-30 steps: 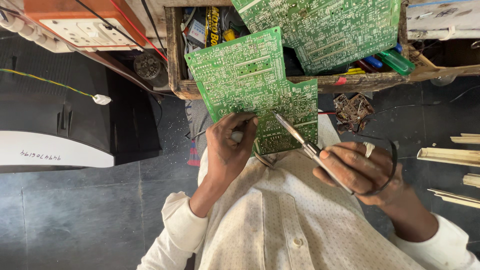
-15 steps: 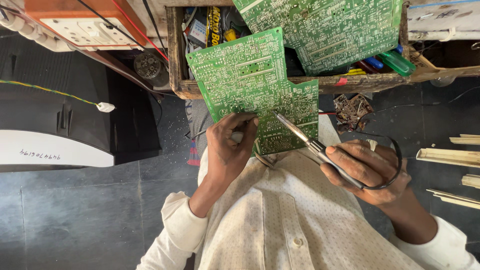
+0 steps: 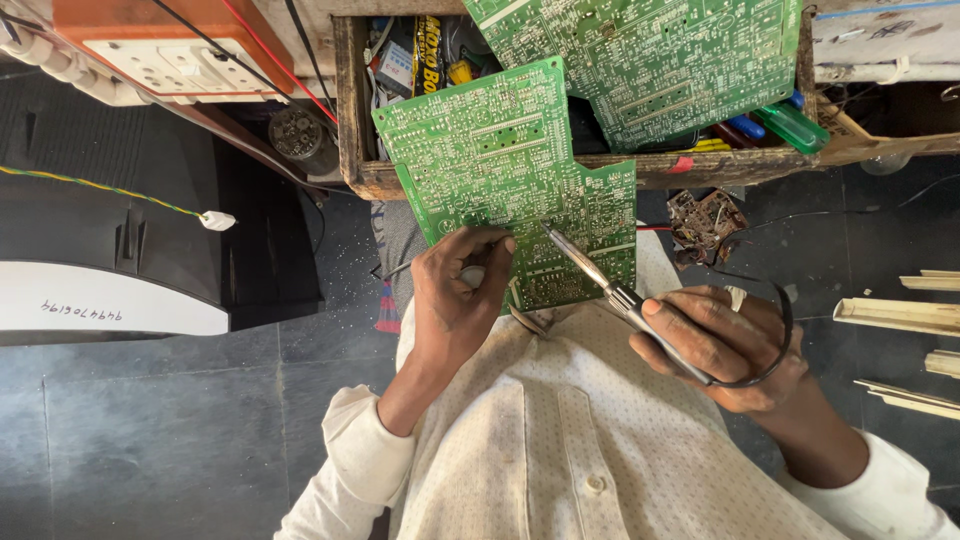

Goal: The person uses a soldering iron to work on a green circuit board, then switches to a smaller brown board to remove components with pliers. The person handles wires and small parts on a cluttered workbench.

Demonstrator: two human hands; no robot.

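Left hand (image 3: 455,300) gripping green circuit board (image 3: 500,170) at its 6 o'clock edge; right hand (image 3: 725,345) clasping soldering iron (image 3: 600,280), tip on board toward 10 o'clock.

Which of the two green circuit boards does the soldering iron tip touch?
The nearer circuit board, held by the left hand. The other board lies farther away, over the wooden box.
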